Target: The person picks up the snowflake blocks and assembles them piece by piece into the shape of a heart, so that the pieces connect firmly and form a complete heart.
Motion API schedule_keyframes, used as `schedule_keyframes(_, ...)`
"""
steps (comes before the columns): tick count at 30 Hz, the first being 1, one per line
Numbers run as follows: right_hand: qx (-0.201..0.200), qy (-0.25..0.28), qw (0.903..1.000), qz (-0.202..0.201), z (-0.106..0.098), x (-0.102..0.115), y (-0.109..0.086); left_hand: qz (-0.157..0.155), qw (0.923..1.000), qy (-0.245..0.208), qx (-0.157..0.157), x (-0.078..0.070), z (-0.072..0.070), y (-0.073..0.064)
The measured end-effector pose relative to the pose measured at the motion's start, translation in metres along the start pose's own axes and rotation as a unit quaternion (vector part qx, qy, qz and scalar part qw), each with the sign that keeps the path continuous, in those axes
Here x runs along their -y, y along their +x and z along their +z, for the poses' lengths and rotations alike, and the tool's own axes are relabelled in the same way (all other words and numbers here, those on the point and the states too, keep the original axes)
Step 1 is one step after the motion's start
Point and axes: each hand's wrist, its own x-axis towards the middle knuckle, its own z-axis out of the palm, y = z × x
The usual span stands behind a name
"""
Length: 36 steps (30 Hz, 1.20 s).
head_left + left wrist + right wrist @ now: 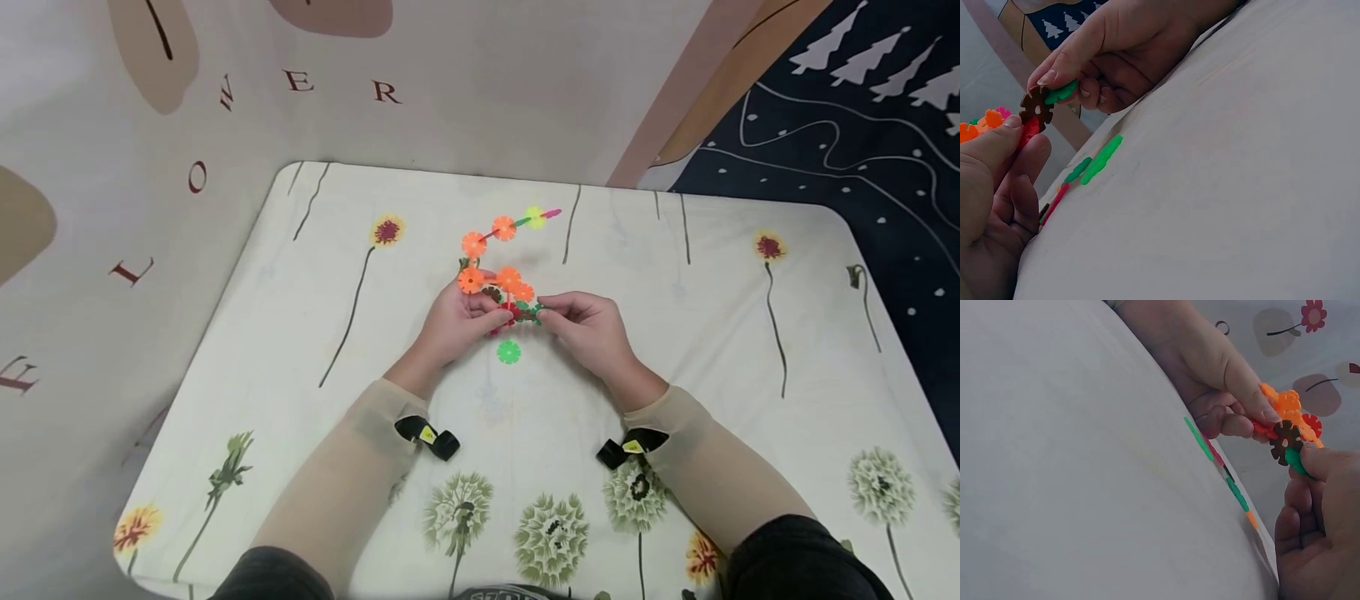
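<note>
Over the middle of the table, both hands hold a linked chain of notched plastic snowflake discs. My left hand [456, 323] pinches a red disc [1029, 130] between thumb and fingers. The thumb and fingers of my right hand [596, 332] pinch a dark green disc [1062, 94]. Between the hands a brown disc [1285, 441] stands edge-on to the green one, its slots meeting it. From the left hand, orange discs [508, 278] continue the chain. Farther back in the head view are more orange discs [474, 244], a yellow-green disc [535, 217] and a pink disc [552, 213].
A bright green disc [508, 352] lies flat on the table just in front of the hands. Other loose discs, among them a dark green one [1077, 169] and a pinkish-red one [1055, 204], lie beyond it. The flower-print tablecloth [300, 350] reaches a patterned wall curtain [480, 92].
</note>
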Motion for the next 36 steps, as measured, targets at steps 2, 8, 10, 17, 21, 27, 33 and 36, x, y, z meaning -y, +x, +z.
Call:
schedule_keyframes(2, -0.001, 0.001, 1.0, 0.003, 0.0, -0.0004, 0.0001, 0.004, 1.0, -0.002, -0.001, -0.0007, 0.0006, 0.0)
schedule_keyframes(8, -0.009, -0.008, 0.9999, 0.01, 0.0007, -0.0025, 0.0019, 0.006, 0.9999, 0.001, -0.016, -0.0022, 0.0029, 0.0005)
schedule_keyframes(10, -0.01, -0.01, 0.9998, 0.01, 0.0008, -0.0024, 0.0025, -0.001, 0.9997, 0.007, -0.022, -0.0023, 0.0033, 0.0008)
schedule_keyframes(17, -0.003, -0.016, 0.9999, 0.0, 0.0005, -0.0017, 0.0025, -0.031, 0.999, 0.004, -0.032, -0.0017, 0.0036, 0.002)
schedule_keyframes(21, 0.022, -0.031, 0.9992, -0.015, 0.0003, -0.0039, 0.0015, 0.008, 0.9997, 0.016, -0.017, -0.0008, 0.0042, 0.0031)
schedule_keyframes(27, 0.044, -0.055, 0.9972, -0.025, 0.0017, -0.0047, 0.0014, 0.021, 0.999, 0.038, 0.001, -0.0024, 0.0051, 0.0025)
schedule_keyframes(33, 0.061, -0.028, 0.9972, -0.034, 0.0026, -0.005, 0.0007, -0.006, 0.9981, 0.06, 0.009, -0.004, 0.0069, 0.0003)
schedule_keyframes(36, 0.069, -0.012, 0.9965, -0.046, 0.0029, -0.0057, 0.0013, -0.004, 0.998, 0.063, 0.008, -0.0047, 0.0062, -0.0003)
